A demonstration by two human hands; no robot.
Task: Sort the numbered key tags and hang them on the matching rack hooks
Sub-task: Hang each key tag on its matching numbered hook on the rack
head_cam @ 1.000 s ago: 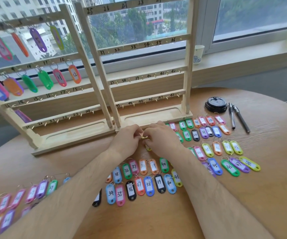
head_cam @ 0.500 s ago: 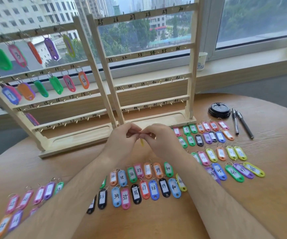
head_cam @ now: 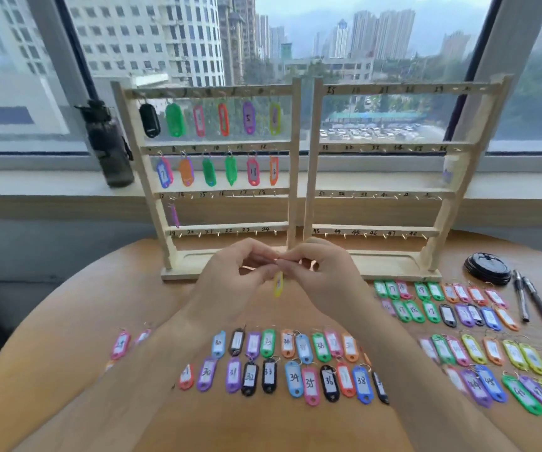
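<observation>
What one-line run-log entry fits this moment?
phase: hanging prep | left hand: pinches yellow tag | right hand: pinches yellow tag | state: dangles above table, before rack

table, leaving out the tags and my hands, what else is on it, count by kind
racks: 2
pens: 2
lid: 1
total: 5

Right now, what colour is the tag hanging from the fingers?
The tag is yellow; head view.
</observation>
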